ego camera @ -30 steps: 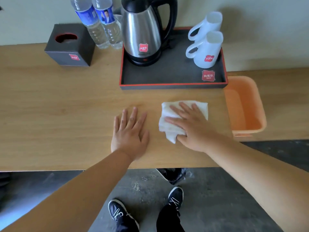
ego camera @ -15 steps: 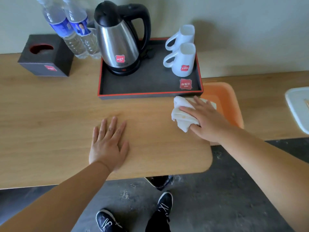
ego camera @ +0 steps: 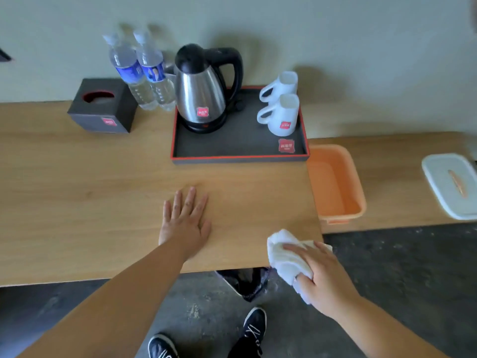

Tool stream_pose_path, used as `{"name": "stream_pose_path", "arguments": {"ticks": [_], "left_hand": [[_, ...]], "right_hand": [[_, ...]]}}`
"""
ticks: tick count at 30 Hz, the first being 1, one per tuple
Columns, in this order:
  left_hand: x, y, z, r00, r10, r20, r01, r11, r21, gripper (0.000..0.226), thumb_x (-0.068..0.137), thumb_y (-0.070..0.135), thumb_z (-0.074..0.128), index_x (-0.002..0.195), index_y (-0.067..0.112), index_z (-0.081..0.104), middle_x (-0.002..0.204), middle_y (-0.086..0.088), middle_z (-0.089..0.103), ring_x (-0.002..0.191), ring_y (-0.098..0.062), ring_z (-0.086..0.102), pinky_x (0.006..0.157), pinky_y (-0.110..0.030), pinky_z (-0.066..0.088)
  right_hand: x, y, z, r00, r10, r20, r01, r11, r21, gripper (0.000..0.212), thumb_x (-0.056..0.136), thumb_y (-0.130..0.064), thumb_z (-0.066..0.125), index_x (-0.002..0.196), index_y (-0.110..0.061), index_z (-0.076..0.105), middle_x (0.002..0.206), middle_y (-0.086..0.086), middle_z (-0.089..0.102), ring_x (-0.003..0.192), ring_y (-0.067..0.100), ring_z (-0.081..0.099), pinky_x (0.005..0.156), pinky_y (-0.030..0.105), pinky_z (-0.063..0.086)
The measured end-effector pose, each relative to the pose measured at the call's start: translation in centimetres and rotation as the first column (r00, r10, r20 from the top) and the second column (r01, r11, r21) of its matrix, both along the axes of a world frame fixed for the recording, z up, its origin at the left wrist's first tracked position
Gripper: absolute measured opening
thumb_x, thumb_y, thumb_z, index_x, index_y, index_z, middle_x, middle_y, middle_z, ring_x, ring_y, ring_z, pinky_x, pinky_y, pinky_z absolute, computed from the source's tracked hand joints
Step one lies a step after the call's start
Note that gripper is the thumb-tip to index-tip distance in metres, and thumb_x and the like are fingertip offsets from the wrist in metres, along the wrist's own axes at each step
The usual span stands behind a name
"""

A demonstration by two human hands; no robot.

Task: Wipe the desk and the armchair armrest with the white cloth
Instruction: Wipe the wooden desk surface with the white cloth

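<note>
The wooden desk fills the middle of the view. My right hand presses the bunched white cloth onto the desk's near right corner, and part of the cloth hangs past the front edge. My left hand lies flat on the desktop with its fingers spread, a little left of the cloth. No armchair shows in the view.
A black tray holds a steel kettle and two white mugs. Two water bottles and a dark tissue box stand at the back left. An orange basin and a white lidded box sit on the lower ledge at right.
My right hand has dragged the cloth from beside the tray toward me, down to the desk's near right corner. My left hand stays flat on the desk.
</note>
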State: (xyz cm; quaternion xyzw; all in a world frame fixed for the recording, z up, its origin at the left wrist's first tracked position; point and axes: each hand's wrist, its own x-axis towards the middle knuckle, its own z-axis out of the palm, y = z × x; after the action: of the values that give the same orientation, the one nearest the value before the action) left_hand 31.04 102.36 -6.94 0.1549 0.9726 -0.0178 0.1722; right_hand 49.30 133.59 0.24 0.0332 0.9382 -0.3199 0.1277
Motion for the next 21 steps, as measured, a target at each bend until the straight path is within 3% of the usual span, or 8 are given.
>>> {"name": "stream_pose_path", "arguments": {"ticks": [2,4,7,10,14,21], "left_hand": [[-0.1,-1.6,0.8,0.999,-0.018,0.039,0.015,0.997,0.074,0.074,0.093,0.066,0.000,0.162,0.041,-0.012,0.173,0.005,-0.019,0.158,-0.025,-0.018,0.128,-0.049,-0.007],[0.6,-4.8,1.2,0.999,0.028,0.029,-0.031,0.993,0.117,0.075,0.094,0.069,0.003,0.164,0.041,-0.004,0.173,0.007,-0.013,0.159,-0.020,-0.014,0.128,-0.045,-0.006],[2.0,-12.1,0.7,0.989,0.146,-0.022,-0.143,0.984,0.106,0.074,0.096,0.070,0.008,0.164,0.042,0.002,0.174,0.008,-0.007,0.160,-0.018,-0.011,0.129,-0.046,-0.004],[2.3,-20.6,0.1,0.957,0.280,-0.076,-0.271,0.956,0.115,0.073,0.097,0.071,0.017,0.164,0.042,0.010,0.174,0.009,-0.001,0.160,-0.019,-0.005,0.129,-0.046,0.000],[1.0,-30.1,-0.3,0.937,0.334,-0.106,-0.323,0.940,0.108,0.075,0.096,0.071,0.022,0.164,0.041,0.011,0.174,0.008,0.005,0.161,-0.021,0.001,0.129,-0.047,0.003],[0.9,-32.9,-2.0,0.944,0.273,-0.183,-0.247,0.957,0.155,0.068,0.101,0.062,0.026,0.165,0.040,0.012,0.174,0.007,0.005,0.161,-0.021,0.003,0.129,-0.049,0.008]], "right_hand": [[-3.8,0.4,1.4,0.980,-0.194,-0.049,0.192,0.981,-0.043,0.063,0.081,-0.029,0.049,0.130,-0.068,0.046,0.125,-0.019,0.060,0.120,0.019,0.055,0.095,0.036,0.048],[-7.5,0.5,1.2,0.976,-0.191,-0.108,0.188,0.982,-0.029,0.065,0.088,-0.022,0.058,0.140,-0.058,0.044,0.153,-0.011,0.042,0.135,0.022,0.044,0.104,0.042,0.044],[-11.3,-0.3,-1.8,0.998,0.000,-0.059,0.018,0.952,0.305,0.064,0.094,-0.033,0.064,0.153,-0.038,0.042,0.168,0.009,0.015,0.153,0.037,0.017,0.116,0.058,0.028],[-12.7,-1.1,-4.6,0.996,0.087,-0.012,-0.067,0.838,0.542,0.078,0.083,-0.051,0.066,0.154,-0.028,0.044,0.163,0.020,0.026,0.150,0.045,0.024,0.110,0.066,0.030],[-14.4,-5.1,-6.0,0.996,-0.053,-0.073,0.085,0.820,0.566,0.080,0.081,-0.056,0.045,0.154,-0.025,0.043,0.158,0.022,0.035,0.148,0.044,0.029,0.108,0.068,0.032],[-14.3,-30.7,-7.4,0.984,0.139,-0.111,-0.067,0.870,0.488,0.087,0.083,-0.058,0.050,0.163,-0.031,0.027,0.172,0.016,0.018,0.156,0.043,0.016,0.118,0.067,0.014]]}}
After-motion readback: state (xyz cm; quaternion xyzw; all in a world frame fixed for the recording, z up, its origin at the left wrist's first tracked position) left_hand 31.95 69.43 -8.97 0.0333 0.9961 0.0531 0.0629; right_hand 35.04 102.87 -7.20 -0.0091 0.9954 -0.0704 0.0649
